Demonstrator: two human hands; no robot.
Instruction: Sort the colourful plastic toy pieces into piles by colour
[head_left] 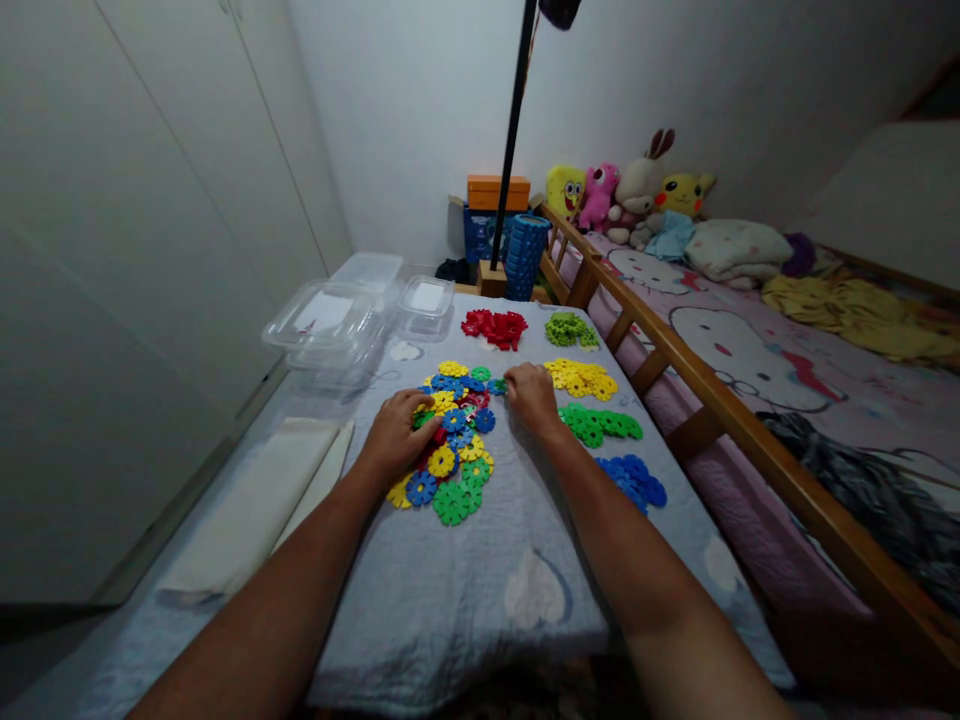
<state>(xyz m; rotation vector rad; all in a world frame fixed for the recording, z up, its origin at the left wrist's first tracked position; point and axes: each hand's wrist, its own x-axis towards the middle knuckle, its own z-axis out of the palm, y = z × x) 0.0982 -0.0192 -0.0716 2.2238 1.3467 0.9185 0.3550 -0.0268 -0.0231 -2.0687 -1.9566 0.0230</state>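
Note:
A mixed pile of flower-shaped plastic discs [454, 421] in yellow, blue, green and red lies on the cloth-covered table. My left hand [399, 430] rests on the pile's left side, thumb and fingers apart over several discs. At its right edge, my right hand [531, 397] is closed, fingertips pinching a small blue-green flower disc [498, 386]. Sorted by colour beyond and to the right are red pieces [495, 328], light green pieces [571, 330], yellow discs [581, 379], green discs [600, 424] and blue discs [634, 482].
Clear plastic containers [330, 320] are stacked at the far left, beside a smaller lidded box [427, 300]. Folded cream cloth [259, 500] lies near my left forearm. A wooden bed rail [675, 370] borders the right side. Behind the table stands a black pole [513, 130].

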